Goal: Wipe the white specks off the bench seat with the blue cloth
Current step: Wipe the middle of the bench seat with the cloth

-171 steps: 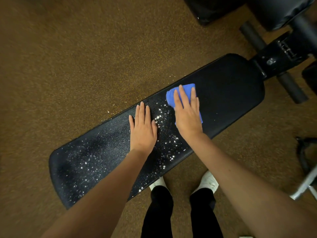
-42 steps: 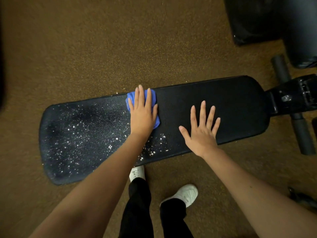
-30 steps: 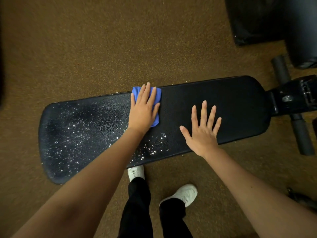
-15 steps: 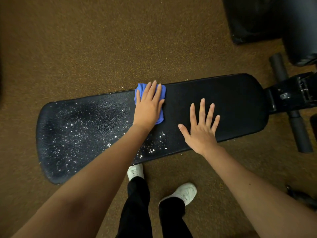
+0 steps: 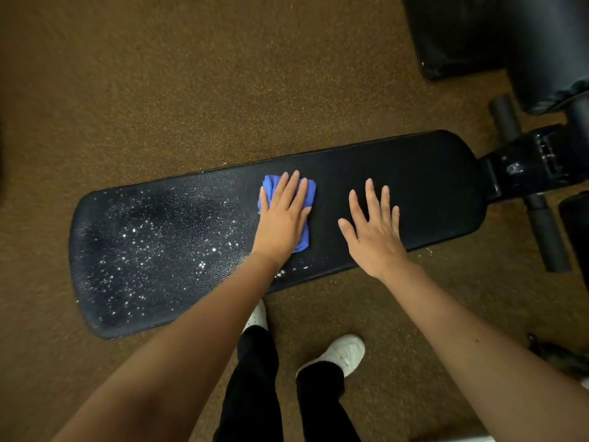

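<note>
A long black padded bench seat (image 5: 430,193) lies across the brown floor. White specks (image 5: 149,247) cover its left half; a few more sit near the front edge below my left wrist. The right half looks dark and free of specks. My left hand (image 5: 282,218) lies flat on the blue cloth (image 5: 307,193), pressing it onto the seat near the middle. The cloth shows around my fingers and under my palm. My right hand (image 5: 373,231) rests flat on the seat to the right, fingers spread, holding nothing.
The bench's black metal frame (image 5: 529,161) and foam rollers (image 5: 548,234) extend at the right. Dark padded equipment (image 5: 478,33) stands at the upper right. My white shoes (image 5: 338,352) and black trousers are just in front of the bench. Speckled brown floor surrounds everything.
My left hand has slid the blue cloth from the seat's far edge back toward the near side and slightly right. The specks near the front edge have thinned. My right hand stays planted.
</note>
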Available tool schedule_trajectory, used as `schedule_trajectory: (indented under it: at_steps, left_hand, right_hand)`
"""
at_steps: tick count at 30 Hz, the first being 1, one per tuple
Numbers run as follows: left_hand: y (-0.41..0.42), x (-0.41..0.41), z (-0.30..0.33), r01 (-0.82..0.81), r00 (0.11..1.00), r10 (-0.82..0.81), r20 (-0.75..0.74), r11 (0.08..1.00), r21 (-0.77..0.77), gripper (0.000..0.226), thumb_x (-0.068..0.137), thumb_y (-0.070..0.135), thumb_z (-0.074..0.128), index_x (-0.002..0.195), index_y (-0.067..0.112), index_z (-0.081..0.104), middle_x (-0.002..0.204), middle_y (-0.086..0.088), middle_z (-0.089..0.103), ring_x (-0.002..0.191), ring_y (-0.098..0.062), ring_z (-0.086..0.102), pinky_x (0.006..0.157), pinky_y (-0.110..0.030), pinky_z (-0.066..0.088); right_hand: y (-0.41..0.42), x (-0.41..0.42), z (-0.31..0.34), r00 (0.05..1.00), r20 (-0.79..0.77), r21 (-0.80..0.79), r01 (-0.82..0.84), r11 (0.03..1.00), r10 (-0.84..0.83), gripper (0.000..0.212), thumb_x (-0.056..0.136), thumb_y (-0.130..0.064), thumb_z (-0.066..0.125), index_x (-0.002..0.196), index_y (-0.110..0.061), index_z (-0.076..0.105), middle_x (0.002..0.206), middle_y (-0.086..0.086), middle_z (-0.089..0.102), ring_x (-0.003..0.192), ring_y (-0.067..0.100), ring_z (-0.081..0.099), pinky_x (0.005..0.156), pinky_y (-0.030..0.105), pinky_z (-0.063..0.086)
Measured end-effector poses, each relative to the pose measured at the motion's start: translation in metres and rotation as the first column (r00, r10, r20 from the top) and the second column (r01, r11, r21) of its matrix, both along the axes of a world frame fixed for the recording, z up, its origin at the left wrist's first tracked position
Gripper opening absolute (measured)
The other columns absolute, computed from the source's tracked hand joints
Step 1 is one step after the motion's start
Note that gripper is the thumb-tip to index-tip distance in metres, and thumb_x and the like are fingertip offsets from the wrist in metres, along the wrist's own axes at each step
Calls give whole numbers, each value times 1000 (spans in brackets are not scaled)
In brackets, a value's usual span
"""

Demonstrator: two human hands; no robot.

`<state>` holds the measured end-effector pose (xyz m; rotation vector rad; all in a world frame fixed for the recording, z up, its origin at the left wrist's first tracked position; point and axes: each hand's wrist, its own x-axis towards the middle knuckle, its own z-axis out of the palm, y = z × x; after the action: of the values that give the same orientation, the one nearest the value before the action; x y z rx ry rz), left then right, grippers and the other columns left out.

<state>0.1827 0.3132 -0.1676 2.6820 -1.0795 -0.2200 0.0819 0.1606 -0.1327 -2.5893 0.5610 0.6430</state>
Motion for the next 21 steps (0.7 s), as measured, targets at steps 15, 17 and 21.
schedule_trajectory:
  at_steps: [15,17,21]
  left_hand:
    - [7,-62,-1,-32,999,31,-41,999,-12,55,93,42,35,139,11,39,147,-10,36,138,-28,27,110,-53,18]
    - [-2,-77,0,8,999,-7,-39,1000,11,55,94,41,33,140,11,36,148,-10,34,138,-28,26,109,-53,18]
    - [12,-87,-3,157,987,-160,32,984,84,53,95,38,32,143,15,29,149,-7,32,139,-23,21,109,-51,23]
  right_hand:
    - [3,-25,2,999,32,-22,-8,1000,9,59,99,-42,22,149,-18,3,156,2,-18,142,22,-19,115,43,-3]
    - [5,-25,2,999,41,-23,-7,1000,7,58,100,-42,21,149,-17,3,156,2,-17,142,23,-18,115,43,-3]
    - [4,-26,2,999,45,-32,-3,999,5,58,100,-42,20,149,-18,1,156,2,-17,142,22,-18,114,42,-3]
